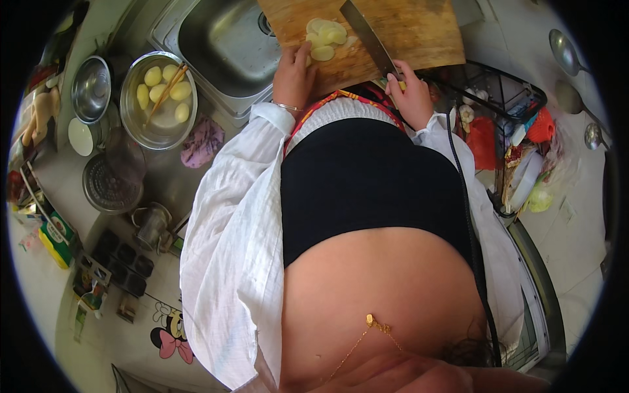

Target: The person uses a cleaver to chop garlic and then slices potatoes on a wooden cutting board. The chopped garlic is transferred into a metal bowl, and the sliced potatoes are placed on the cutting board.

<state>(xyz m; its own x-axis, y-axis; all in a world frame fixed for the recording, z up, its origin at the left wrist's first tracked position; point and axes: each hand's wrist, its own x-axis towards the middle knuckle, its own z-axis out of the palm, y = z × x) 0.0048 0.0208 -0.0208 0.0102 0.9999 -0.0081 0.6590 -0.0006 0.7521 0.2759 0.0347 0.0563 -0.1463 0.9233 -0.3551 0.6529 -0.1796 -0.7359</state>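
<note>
A wooden cutting board point(422, 34) lies at the top, beside the sink. Pale potato slices point(326, 33) are fanned in a small heap on its left half. My left hand point(294, 73) is at the board's near left edge, its fingers bent around a potato piece point(308, 61) that they mostly hide. A cleaver-like kitchen knife point(367, 37) slants across the board to the right of the slices. Its yellow handle is in my right hand point(411, 93), and the blade stands apart from the heap.
Left of the steel sink point(231, 44), a metal basin point(158, 132) holds several peeled potatoes point(153, 76) and wooden chopsticks point(167, 93). A purple cloth point(203, 141) lies beside it. At right, a black wire rack point(533, 105) holds garlic point(467, 114) and bags. Ladles point(563, 51) hang beyond.
</note>
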